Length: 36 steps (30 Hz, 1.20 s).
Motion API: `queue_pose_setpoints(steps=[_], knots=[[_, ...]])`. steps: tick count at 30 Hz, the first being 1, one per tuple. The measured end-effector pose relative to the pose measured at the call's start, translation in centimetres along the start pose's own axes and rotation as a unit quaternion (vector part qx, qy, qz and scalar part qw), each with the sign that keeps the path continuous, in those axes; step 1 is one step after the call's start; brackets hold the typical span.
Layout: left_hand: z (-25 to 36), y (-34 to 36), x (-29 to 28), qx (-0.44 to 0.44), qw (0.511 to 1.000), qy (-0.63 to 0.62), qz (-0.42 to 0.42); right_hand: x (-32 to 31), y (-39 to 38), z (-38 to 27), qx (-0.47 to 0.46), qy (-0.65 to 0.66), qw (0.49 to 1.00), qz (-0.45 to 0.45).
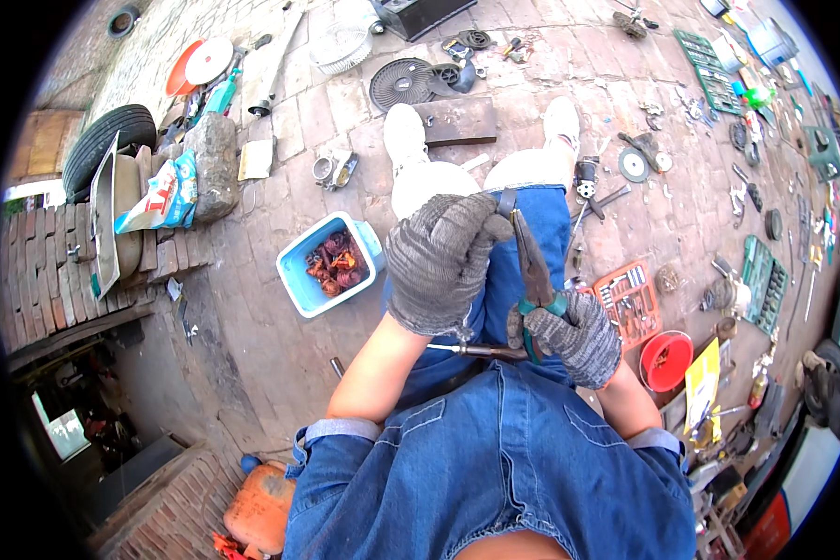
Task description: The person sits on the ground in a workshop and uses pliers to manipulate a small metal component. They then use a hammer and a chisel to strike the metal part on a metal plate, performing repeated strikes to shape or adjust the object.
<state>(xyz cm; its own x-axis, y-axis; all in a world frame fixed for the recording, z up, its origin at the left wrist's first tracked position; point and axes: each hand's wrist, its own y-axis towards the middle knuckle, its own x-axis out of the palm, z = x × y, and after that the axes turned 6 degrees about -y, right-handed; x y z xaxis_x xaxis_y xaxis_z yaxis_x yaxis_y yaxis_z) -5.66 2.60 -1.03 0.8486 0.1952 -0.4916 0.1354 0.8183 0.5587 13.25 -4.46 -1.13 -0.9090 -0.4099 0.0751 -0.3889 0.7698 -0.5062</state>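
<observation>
My right hand (577, 338), in a grey knit glove, is closed round the green handles of a pair of pliers (534, 266). The pliers' jaws point away from me, over my jeans. My left hand (439, 261), gloved alike, is curled shut beside the jaws. A small dark piece (506, 201) shows between its fingers and the jaw tips; what the hand grips is mostly hidden. Across my lap below both hands lies a screwdriver (487, 351) with a dark handle.
A blue tub (294, 297) with reddish-copper scraps stands to the left. To the right are an orange tool case (640, 329) and a red bucket (681, 369). A dark metal block (462, 121) lies between my feet; a black fan part (401, 86) sits beyond.
</observation>
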Motion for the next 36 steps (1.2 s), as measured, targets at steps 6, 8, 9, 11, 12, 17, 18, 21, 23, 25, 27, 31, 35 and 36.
queue_pose_setpoints(steps=[6, 8, 9, 11, 12, 17, 18, 21, 23, 25, 27, 31, 35, 36], knots=[[1.4, 0.4, -0.4, -0.169, 0.979, -0.107, -0.038, 0.1, -0.3, 0.7, 0.012, 0.030, 0.999, -0.004], [1.4, 0.3, -0.5, -0.244, 0.955, -0.165, -0.040, 0.0, -0.3, 1.2, 0.023, 0.026, 0.999, -0.003], [1.3, 0.2, -0.6, -0.224, 0.958, -0.171, -0.046, -0.1, -0.3, 1.3, 0.026, 0.026, 0.999, -0.006], [0.9, 0.2, -1.0, -0.184, 0.964, -0.181, -0.059, -0.3, -0.3, 1.4, 0.024, 0.034, 0.999, -0.012], [0.9, 0.5, -1.4, -0.180, 0.962, -0.182, -0.098, -0.3, -0.2, 1.4, 0.021, 0.043, 0.999, -0.018], [1.6, 2.5, -4.1, -0.380, 0.809, -0.374, -0.249, -1.2, -0.8, 0.9, -0.010, 0.064, 0.995, -0.072], [1.6, 2.9, -4.4, -0.448, 0.743, -0.423, -0.261, -1.3, -0.7, 0.9, -0.004, 0.073, 0.993, -0.088], [0.7, 1.8, -2.7, -0.455, 0.753, -0.425, -0.211, -1.4, 0.0, 1.7, 0.006, 0.119, 0.986, -0.118], [0.2, 1.5, -2.2, -0.387, 0.837, -0.328, -0.206, -1.4, 0.5, 2.8, 0.001, 0.173, 0.979, -0.113], [-0.6, 0.1, -1.5, -0.340, 0.859, -0.359, -0.131, -0.9, 0.0, 2.0, -0.003, 0.230, 0.968, -0.102], [-0.1, -0.4, -1.0, -0.287, 0.874, -0.391, -0.041, -1.5, 0.4, 2.4, 0.014, 0.243, 0.958, -0.150], [0.4, -0.6, 0.6, -0.201, 0.878, -0.408, -0.148, -1.5, 0.3, 3.5, -0.003, 0.377, 0.895, -0.237], [1.5, -0.1, 0.3, -0.251, 0.887, -0.369, -0.123, -1.8, 0.6, 3.5, 0.031, 0.331, 0.912, -0.240], [1.7, 0.1, 0.2, -0.242, 0.904, -0.328, -0.129, -3.2, 0.8, 5.8, 0.043, 0.261, 0.938, -0.225]])
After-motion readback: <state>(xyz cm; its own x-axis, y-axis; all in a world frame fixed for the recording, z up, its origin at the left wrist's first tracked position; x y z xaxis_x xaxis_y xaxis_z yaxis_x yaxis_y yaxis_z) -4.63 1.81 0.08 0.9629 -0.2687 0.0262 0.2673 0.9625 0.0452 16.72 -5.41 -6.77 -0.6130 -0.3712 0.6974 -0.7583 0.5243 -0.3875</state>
